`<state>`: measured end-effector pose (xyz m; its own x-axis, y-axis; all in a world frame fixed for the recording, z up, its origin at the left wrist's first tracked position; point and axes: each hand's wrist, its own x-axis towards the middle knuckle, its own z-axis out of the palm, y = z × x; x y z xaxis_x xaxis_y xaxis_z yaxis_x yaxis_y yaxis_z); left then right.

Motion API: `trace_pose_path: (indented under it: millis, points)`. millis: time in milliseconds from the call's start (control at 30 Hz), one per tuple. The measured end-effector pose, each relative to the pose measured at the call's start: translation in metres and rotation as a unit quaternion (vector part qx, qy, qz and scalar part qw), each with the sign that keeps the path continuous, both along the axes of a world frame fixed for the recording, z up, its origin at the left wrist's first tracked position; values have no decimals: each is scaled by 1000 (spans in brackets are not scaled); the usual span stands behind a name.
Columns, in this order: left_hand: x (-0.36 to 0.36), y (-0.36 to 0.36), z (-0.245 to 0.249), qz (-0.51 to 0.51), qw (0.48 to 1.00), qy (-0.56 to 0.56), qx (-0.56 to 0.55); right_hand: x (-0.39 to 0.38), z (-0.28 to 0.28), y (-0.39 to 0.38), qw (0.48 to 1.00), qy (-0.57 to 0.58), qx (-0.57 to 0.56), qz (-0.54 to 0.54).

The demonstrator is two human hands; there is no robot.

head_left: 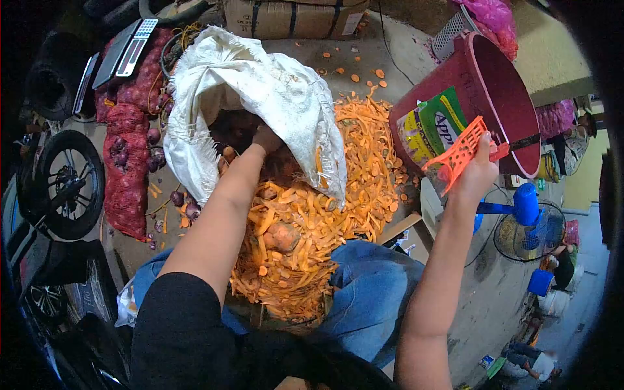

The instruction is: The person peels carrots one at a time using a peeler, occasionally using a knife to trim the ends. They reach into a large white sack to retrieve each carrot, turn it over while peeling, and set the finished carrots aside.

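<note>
My left hand (265, 138) reaches into the mouth of a white woven sack (289, 97), its fingers hidden in the shadow inside. Dirt-covered carrots (229, 154) show at the sack's opening. On the right, my right hand (478, 172) is raised, closed around an orange slotted plastic tool (460, 153). A dark blade-like strip (525, 141) extends to the right of that hand. Between my knees and around the sack lies a heap of orange peelings (305, 224), with a larger orange root piece (283, 237) on top.
A maroon bucket (416, 110) with a green-yellow label stands tilted in view behind my right hand. Red net bags of onions (127, 169), a scale (127, 52) and a motorbike wheel (68, 185) are left. A cardboard box (296, 19) sits beyond; a fan (530, 231) stands right.
</note>
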<state>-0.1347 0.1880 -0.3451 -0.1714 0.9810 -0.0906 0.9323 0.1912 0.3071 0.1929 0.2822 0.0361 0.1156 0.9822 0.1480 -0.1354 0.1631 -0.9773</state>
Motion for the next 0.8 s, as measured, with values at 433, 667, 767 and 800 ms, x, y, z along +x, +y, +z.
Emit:
trace_pose_path:
  millis: [433,667,767,800]
  points:
    - [5,35,-17,89,987,-26,130,-2,-6,-7,997,-75,-22,23]
    - [1,48,-6,84,989,-44,110,-1,-15,-4,995,-86,-25,31]
    - [0,50,-1,79,990,-47,105,-4,-12,-8,997,-56,-36,48]
    - [-1,52,1,78,990,-49,105,-2,-12,-8,996,-72,-36,42]
